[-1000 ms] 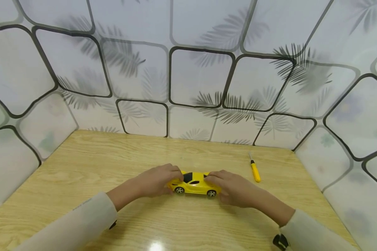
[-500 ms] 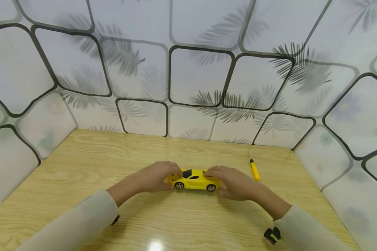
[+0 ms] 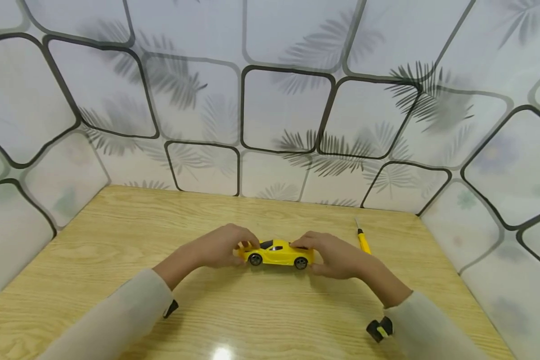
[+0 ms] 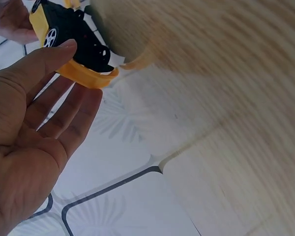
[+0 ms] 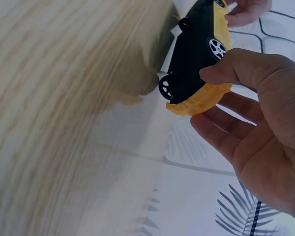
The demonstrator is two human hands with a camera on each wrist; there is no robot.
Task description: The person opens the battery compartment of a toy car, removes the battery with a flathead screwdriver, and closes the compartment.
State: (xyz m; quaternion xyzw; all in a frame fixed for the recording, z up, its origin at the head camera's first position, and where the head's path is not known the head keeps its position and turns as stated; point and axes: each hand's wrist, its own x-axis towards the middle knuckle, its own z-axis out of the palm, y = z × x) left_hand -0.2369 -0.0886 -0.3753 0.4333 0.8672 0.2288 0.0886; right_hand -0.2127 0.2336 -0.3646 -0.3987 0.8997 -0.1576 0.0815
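Note:
A yellow toy car (image 3: 276,255) with dark windows is held sideways between both hands, side-on in the head view. My left hand (image 3: 222,246) grips its left end, fingers on top and thumb low down. At the opposite end my right hand (image 3: 335,255) grips in the same way. In the left wrist view the car's black underside (image 4: 78,34) shows, with the thumb (image 4: 59,54) pressed against it. The right wrist view likewise shows the toy car (image 5: 194,64) tilted, its wheels apart from the tabletop and its reflection below.
A screwdriver (image 3: 364,242) with a yellow handle lies on the wooden table (image 3: 162,215) behind my right hand, partly hidden by it. Patterned panels (image 3: 288,110) wall in the back and both sides. Dark wrist straps (image 3: 380,329) hang below the sleeves.
Both hands have lifted the toy car slightly and moved it a little away from me. The right forearm now overlaps the end of the screwdriver handle.

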